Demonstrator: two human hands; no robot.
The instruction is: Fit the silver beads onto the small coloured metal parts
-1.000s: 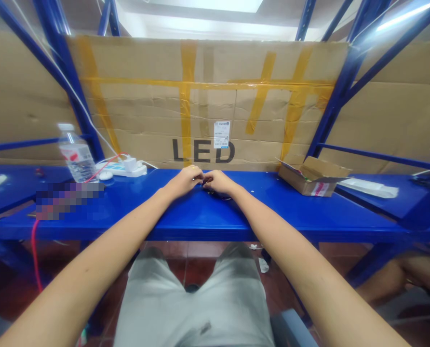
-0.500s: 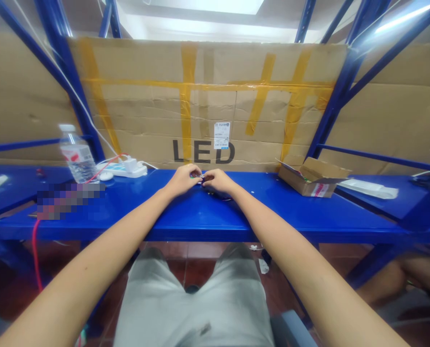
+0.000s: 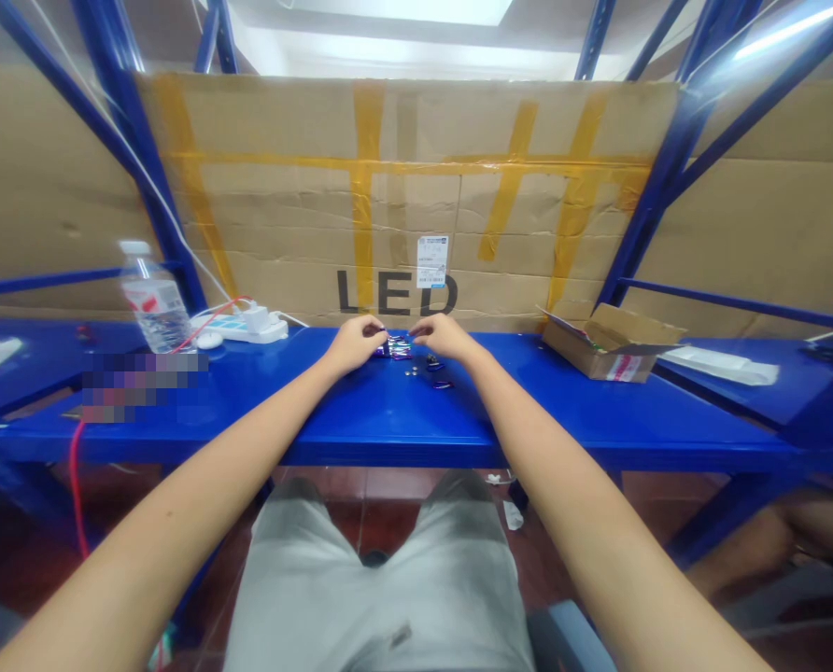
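A small shiny, multicoloured piece (image 3: 398,348) lies on the blue table between my hands; its kind is too small to make out. My left hand (image 3: 353,345) is at its left end, fingers curled and tips pinched close to it. Just right of the piece, slightly raised, my right hand (image 3: 448,336) has thumb and forefinger brought together. Whatever either pinch holds is too small to see. Nearer me are small round silvery parts (image 3: 412,372), a small dark part (image 3: 432,362) and a thin dark purplish piece (image 3: 443,385).
An open cardboard box (image 3: 605,350) stands at right on the blue table (image 3: 388,420). A plastic bottle (image 3: 154,299) and a white power strip (image 3: 255,325) are at left, near a red cable (image 3: 78,495). A large cardboard sheet (image 3: 283,224) closes off the back. Another person's leg shows at lower right.
My hands have moved apart, the right one to the right and slightly up. The shiny piece and the small parts near it now show on the table.
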